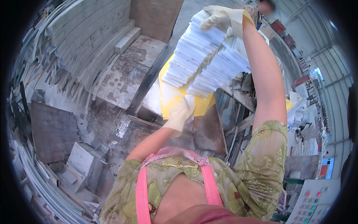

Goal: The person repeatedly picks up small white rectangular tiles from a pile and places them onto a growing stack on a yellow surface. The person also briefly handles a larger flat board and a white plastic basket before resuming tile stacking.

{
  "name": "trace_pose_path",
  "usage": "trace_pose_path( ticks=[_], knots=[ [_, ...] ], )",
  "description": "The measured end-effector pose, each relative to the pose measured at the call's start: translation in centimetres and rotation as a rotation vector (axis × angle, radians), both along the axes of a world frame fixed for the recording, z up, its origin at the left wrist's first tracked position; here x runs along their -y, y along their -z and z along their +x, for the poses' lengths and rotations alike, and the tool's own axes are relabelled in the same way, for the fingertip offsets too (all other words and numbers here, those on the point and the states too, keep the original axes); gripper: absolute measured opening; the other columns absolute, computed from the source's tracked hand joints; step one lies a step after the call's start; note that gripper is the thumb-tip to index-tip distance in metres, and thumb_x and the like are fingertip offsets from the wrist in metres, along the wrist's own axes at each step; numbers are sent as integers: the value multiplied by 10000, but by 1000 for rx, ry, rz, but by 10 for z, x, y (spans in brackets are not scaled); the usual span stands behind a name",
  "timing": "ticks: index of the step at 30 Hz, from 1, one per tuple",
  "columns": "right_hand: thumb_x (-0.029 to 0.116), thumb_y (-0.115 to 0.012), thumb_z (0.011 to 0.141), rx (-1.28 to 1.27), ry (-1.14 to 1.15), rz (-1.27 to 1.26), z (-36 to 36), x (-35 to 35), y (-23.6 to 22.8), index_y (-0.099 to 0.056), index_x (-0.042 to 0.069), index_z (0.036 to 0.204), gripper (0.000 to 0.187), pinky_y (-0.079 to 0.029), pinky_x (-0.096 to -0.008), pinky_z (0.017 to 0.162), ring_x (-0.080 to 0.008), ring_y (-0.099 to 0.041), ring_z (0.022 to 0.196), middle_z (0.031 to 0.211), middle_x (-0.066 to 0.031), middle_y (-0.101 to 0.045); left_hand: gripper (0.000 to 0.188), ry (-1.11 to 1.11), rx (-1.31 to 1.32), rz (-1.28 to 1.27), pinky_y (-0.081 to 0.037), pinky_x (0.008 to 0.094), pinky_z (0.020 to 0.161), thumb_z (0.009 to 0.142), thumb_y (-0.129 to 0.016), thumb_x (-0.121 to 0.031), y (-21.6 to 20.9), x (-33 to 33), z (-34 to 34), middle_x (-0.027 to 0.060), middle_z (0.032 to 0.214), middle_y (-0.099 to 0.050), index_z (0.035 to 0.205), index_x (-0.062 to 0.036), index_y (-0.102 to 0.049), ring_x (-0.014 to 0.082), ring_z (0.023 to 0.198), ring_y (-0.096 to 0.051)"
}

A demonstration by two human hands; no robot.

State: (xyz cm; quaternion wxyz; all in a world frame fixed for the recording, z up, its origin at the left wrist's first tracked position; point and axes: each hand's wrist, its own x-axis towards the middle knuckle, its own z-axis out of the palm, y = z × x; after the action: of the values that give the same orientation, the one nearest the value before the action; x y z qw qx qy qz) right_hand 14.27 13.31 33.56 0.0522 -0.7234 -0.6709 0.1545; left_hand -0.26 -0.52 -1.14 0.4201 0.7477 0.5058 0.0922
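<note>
Rows of thin white strips, stone or tile by their look (203,52), lie side by side on a yellow sheet (204,106) in front of me. My right hand (223,20), in a pale rubber glove, reaches to the far end of the rows. Its thumb and fingers are bent around the end strips. Nearer to me, my left hand (181,114), also gloved and slightly blurred, is closed on a short white strip (190,101) at the near edge of the sheet. The left fingertips are partly hidden.
Long pale slabs (89,37) are stacked at the left beside a stained board (123,71). Broken slab pieces (80,160) lie at the lower left. A control panel (313,201) with lit buttons stands at the lower right. Another person (253,13) is at the far right.
</note>
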Motion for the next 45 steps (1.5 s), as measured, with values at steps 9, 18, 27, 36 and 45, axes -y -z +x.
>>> trace_pose_path(
  ticks=[9,18,27,36,45],
  knots=[
    [298,-683,910,-279,-376,626,-18,78,-26,-590,9,1330,518,-504,-326,927,-259,-657,1031,1192,-148,-677,856,-64,-6,316,-479,497,979,891,-533,-691,21,-4,1,316,1171,-662,1284,69,-572,450,1106,-639],
    [304,-716,920,-362,495,790,161,440,143,-713,-5,1099,357,-529,-307,815,-211,-700,892,939,-139,-736,718,32,257,-6,-519,341,653,967,-568,-583,9,-6,-5,177,1003,-666,1198,97,-580,210,819,-648],
    [385,-657,947,-2,1418,709,172,743,372,-686,-7,1221,479,-504,-363,954,-299,-687,1082,1173,-192,-717,670,-12,219,-16,-463,284,582,977,-563,-571,-22,14,-5,141,997,-661,1225,51,-584,167,762,-622],
    [711,-636,818,776,1351,412,207,678,434,-689,59,1145,731,-465,-474,934,-348,-595,1095,1107,-169,-658,623,-137,161,66,-520,310,628,972,-620,-466,-6,-8,-5,183,1091,-666,1330,38,-545,246,847,-676],
    [551,-730,836,311,1532,3,229,708,455,-350,179,1578,913,-263,-622,1153,-333,-304,1492,1635,-152,-314,604,-222,334,-89,-558,363,698,969,-624,-426,-35,34,1,189,1164,-645,1367,14,-507,269,1037,-673]
  ],
)
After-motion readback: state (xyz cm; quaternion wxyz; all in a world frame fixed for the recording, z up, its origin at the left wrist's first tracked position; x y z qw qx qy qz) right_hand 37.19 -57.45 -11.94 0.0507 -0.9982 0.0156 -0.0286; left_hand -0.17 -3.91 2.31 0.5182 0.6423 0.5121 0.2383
